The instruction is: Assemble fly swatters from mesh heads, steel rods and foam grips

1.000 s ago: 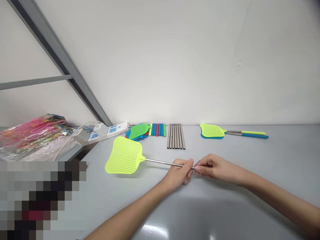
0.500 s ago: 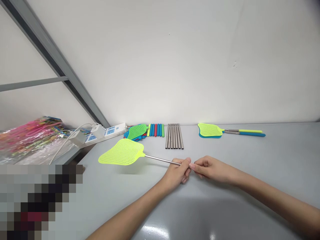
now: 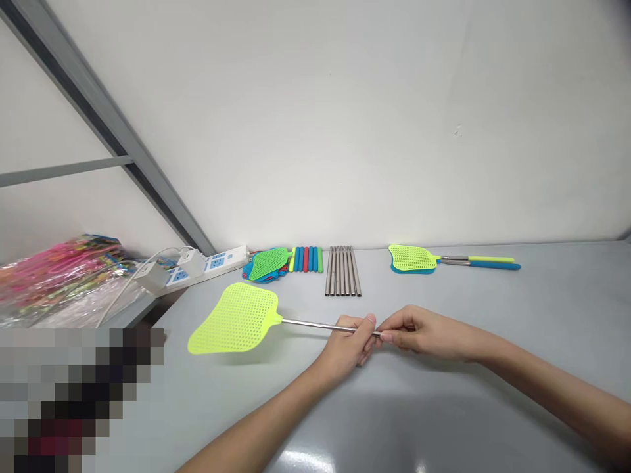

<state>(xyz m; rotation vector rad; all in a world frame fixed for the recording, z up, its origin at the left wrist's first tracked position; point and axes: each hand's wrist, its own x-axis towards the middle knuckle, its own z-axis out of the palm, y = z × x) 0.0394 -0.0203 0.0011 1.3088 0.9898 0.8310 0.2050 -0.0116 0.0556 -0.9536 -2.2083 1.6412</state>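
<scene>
A fly swatter point(image 3: 236, 318) with a yellow-green perforated head and a thin metal rod is held just above the table, its head pointing left. My left hand point(image 3: 349, 341) is closed around the rod, thumb lying along it. Close beside it, my right hand point(image 3: 411, 334) pinches the rod's right end between thumb and fingers. The very tip of the rod is hidden by the right fingers. No coloured grip shows on this rod.
Behind the hands lie several metal tubes point(image 3: 343, 271) and a row of coloured handle grips point(image 3: 306, 259). A pile of swatter heads point(image 3: 269, 264) sits beside a power strip point(image 3: 217, 261). Two handled swatters point(image 3: 414, 258) lie right. Plastic-wrapped packages point(image 3: 64, 282) are far left.
The swatter's head has dropped lower and shifted slightly left, its face turning a little. Both hands stay on the rod, the right one slightly more apart from the left.
</scene>
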